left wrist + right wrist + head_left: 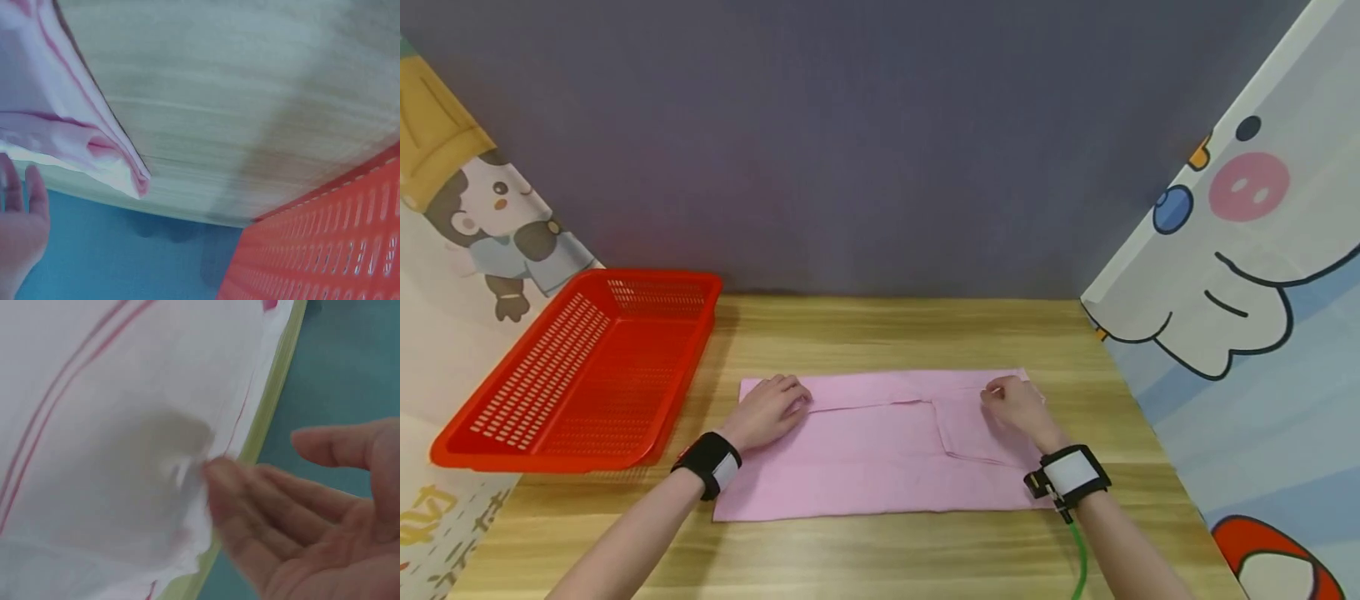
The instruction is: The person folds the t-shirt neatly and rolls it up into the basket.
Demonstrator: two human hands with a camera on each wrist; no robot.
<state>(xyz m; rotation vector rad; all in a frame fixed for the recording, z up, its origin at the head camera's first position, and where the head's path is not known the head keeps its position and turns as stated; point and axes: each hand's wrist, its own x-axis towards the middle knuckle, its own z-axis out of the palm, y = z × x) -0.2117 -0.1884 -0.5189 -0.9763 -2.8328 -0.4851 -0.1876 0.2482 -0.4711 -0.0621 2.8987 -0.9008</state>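
Note:
A pink cloth [865, 479], folded into a wide flat rectangle, lies on the table. Its right end carries a smaller folded panel with stitched edges. My left hand [771, 411] is over the cloth's upper left part with fingers loosely bent. In the left wrist view, that hand [22, 231] shows beside the cloth's folded corner [94, 140], only partly in frame. On the right panel rests my right hand [1018, 410]. The right wrist view shows this hand's [300, 531] fingertips touching the cloth [156, 375] near its edge, thumb apart and nothing pinched.
A red plastic basket [542, 462] with slotted walls stands left of the cloth. The wooden table [887, 333] meets a dark grey panel [865, 150] at the back. Cartoon-printed sheets flank both sides. A green cable [1081, 554] runs from the right wrist strap.

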